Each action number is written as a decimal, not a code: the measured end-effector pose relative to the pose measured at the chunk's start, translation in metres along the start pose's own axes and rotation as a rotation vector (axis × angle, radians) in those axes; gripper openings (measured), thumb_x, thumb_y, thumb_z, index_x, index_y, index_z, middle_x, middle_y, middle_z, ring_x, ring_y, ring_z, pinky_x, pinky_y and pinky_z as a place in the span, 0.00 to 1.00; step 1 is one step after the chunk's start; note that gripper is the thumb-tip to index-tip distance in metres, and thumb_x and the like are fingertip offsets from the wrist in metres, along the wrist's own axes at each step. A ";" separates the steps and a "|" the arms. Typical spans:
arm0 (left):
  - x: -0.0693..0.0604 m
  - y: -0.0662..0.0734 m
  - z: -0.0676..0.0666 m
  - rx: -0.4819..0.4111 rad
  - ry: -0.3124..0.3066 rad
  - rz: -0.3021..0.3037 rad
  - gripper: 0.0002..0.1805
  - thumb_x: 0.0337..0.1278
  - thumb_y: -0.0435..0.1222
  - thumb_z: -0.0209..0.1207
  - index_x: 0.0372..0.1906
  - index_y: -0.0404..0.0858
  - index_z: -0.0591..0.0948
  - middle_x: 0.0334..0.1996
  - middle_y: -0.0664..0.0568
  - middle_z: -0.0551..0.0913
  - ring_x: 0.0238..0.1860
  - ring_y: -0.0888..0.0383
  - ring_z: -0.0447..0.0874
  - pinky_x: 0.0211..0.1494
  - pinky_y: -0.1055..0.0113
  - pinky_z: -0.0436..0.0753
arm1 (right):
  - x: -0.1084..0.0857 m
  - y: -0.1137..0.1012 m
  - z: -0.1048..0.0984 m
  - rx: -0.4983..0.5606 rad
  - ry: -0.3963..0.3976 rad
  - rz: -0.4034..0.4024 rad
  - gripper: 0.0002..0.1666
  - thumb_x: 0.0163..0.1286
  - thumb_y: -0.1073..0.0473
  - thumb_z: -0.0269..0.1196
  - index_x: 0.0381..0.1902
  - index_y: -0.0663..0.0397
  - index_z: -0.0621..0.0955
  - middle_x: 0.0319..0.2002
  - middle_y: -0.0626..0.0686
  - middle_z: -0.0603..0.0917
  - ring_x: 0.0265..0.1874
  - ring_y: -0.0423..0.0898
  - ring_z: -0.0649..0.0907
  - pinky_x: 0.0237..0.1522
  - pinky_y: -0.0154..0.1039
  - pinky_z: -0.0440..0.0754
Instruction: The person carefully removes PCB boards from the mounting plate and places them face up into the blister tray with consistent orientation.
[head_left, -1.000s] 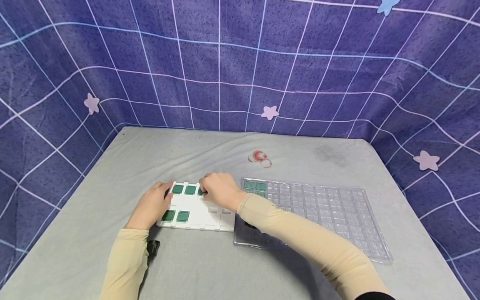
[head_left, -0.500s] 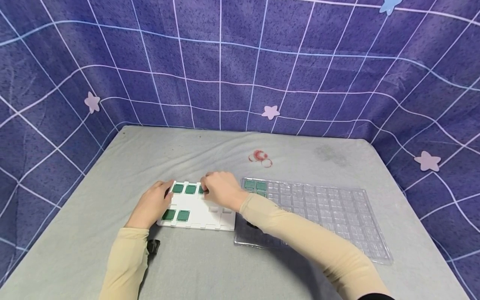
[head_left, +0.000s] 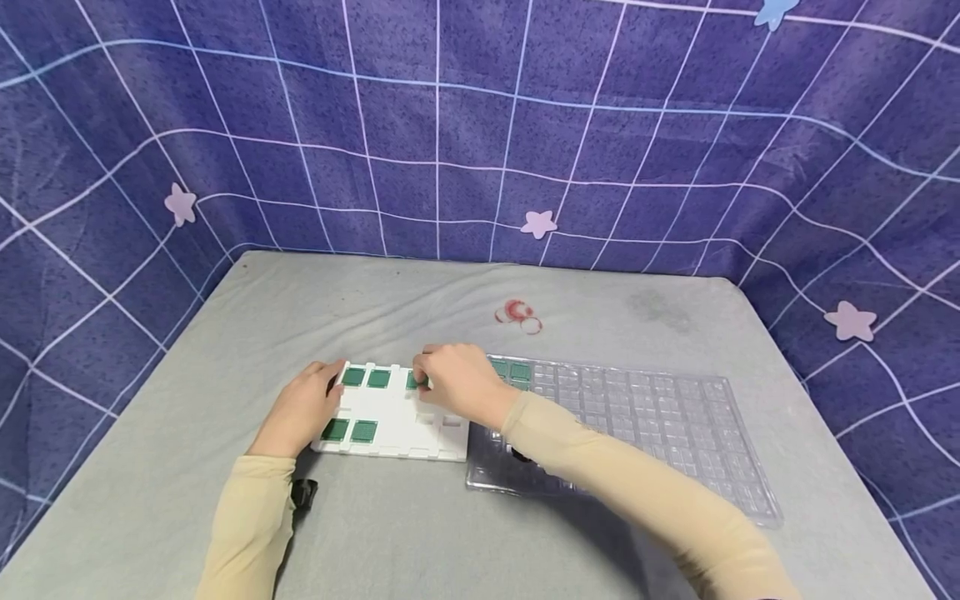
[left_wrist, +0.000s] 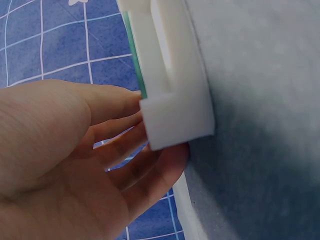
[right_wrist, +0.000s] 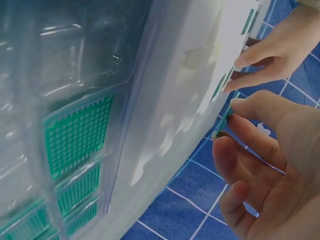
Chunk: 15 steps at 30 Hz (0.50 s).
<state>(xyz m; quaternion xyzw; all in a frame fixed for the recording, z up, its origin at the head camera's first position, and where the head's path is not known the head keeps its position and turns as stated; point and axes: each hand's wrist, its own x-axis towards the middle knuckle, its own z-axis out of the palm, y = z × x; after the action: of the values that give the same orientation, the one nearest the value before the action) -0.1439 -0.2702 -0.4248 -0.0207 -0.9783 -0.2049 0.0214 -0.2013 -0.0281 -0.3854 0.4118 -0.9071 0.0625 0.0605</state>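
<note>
A white slotted tray lies on the cloth, with green circuit boards in its left part: two along the far row and two along the near row. My left hand grips the tray's left end; in the left wrist view, the thumb meets its upper edge and the fingers curl round the corner. Above the tray's far row is my right hand. It pinches a small green circuit board between thumb and fingers, seen nearly edge-on in the right wrist view. Whether that board touches the tray, I cannot tell.
A clear plastic compartment tray lies right of the white tray, partly under my right forearm. Its far left cells hold several green perforated boards. A dark clip-like object is by my left wrist. Blue grid cloth surrounds the table.
My right hand has shifted a little to the right along the tray's far row, and the pinched circuit board has moved with it. The left hand keeps its grip on the white tray.
</note>
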 end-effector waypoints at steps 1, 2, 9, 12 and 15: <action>0.000 0.000 0.000 0.000 -0.001 0.000 0.26 0.73 0.31 0.53 0.70 0.23 0.70 0.60 0.26 0.77 0.59 0.30 0.79 0.62 0.38 0.79 | -0.002 0.000 -0.001 -0.002 0.002 -0.003 0.04 0.63 0.54 0.72 0.36 0.40 0.87 0.35 0.38 0.87 0.27 0.36 0.82 0.24 0.33 0.81; 0.000 -0.001 0.000 0.001 -0.001 0.000 0.26 0.73 0.31 0.53 0.70 0.23 0.70 0.60 0.26 0.77 0.59 0.30 0.79 0.62 0.37 0.79 | -0.004 0.001 -0.001 -0.006 0.009 -0.005 0.04 0.63 0.53 0.72 0.36 0.40 0.87 0.35 0.38 0.87 0.26 0.36 0.82 0.24 0.33 0.81; 0.000 -0.003 0.001 0.006 -0.003 -0.001 0.26 0.73 0.31 0.53 0.69 0.23 0.71 0.60 0.25 0.77 0.59 0.29 0.78 0.62 0.37 0.78 | -0.018 0.004 -0.005 -0.014 0.079 -0.035 0.03 0.63 0.55 0.71 0.35 0.41 0.87 0.35 0.40 0.88 0.25 0.38 0.83 0.23 0.34 0.83; 0.000 -0.002 0.001 0.001 0.000 -0.005 0.25 0.73 0.31 0.53 0.69 0.23 0.71 0.60 0.26 0.77 0.59 0.30 0.79 0.63 0.37 0.78 | -0.025 0.006 -0.009 0.011 0.092 -0.025 0.03 0.62 0.55 0.72 0.34 0.41 0.87 0.35 0.40 0.88 0.25 0.38 0.84 0.22 0.34 0.82; 0.001 -0.001 0.001 0.004 0.002 -0.006 0.25 0.73 0.31 0.53 0.69 0.23 0.71 0.60 0.26 0.77 0.59 0.30 0.79 0.63 0.37 0.78 | -0.032 0.009 -0.012 0.036 0.082 0.001 0.03 0.62 0.55 0.72 0.35 0.41 0.87 0.36 0.39 0.88 0.24 0.37 0.82 0.20 0.33 0.79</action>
<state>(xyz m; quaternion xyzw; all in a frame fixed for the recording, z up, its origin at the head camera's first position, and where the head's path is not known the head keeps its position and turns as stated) -0.1446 -0.2705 -0.4264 -0.0175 -0.9787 -0.2033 0.0219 -0.1867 0.0034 -0.3797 0.4096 -0.9028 0.0955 0.0902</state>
